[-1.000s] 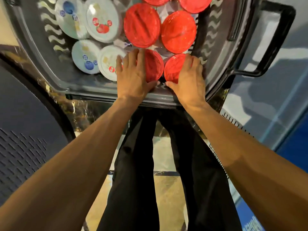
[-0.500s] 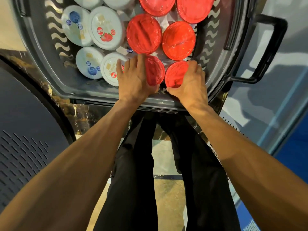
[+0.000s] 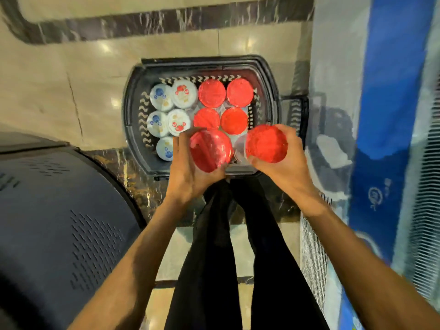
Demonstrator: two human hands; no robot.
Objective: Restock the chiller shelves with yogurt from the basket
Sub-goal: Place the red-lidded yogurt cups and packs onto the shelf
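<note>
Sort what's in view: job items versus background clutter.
Job: left hand gripping left red-lidded yogurt cup; right hand gripping right red-lidded yogurt cup; basket; four red-lidded cups and five white-lidded cups showing inside it.
Background: dark perforated casing; marble floor; black trousers.

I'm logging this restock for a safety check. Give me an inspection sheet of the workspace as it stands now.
Surface: glossy tiled floor with a dark marble band.
Job's things: basket on the floor, holding four red-lidded tubs and five white-lidded tubs; two more red tubs held above it.
Clutter: nothing seen.
Hands: left hand grips the left red tub; right hand grips the right red tub.
Cables: nothing seen.
Surroundings: dark vented unit on the left; blue panel and grille on the right; chiller shelves not in view.
</note>
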